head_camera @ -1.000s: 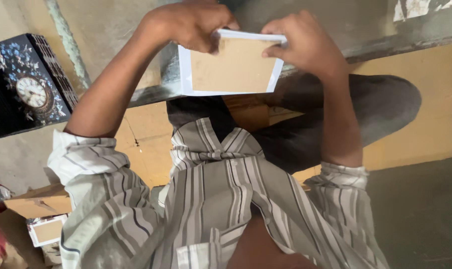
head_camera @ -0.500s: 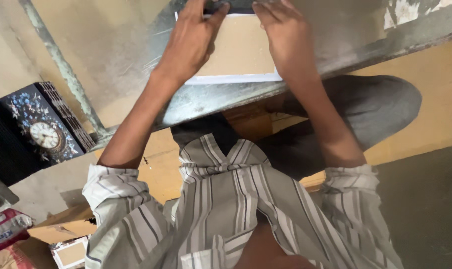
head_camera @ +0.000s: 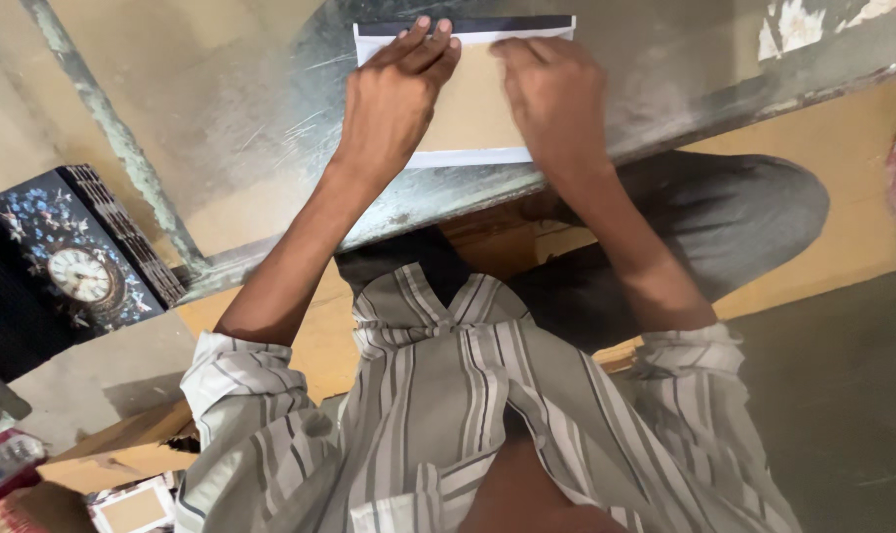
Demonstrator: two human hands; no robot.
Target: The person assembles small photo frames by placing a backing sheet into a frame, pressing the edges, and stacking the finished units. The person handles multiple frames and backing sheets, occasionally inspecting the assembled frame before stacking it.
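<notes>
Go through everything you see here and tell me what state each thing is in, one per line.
Left hand: palm down, fingers flat on the card.
Right hand: pressed flat on the card, fingers curled at its far edge.
Brown card with white border: lying flat on the metal table, a dark strip along its far edge.
Metal table: scratched and worn.
Decorated wall clock: lying face up on the floor beside the table.

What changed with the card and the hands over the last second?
A second ago both hands held the white-edged tan card up off the surface, gripping its corners. Now the card lies flat on the grey metal table, pushed further from the person, with the left hand and right hand pressing down on top of it. The clock box at the side is where it was, though the camera shifted.
</notes>
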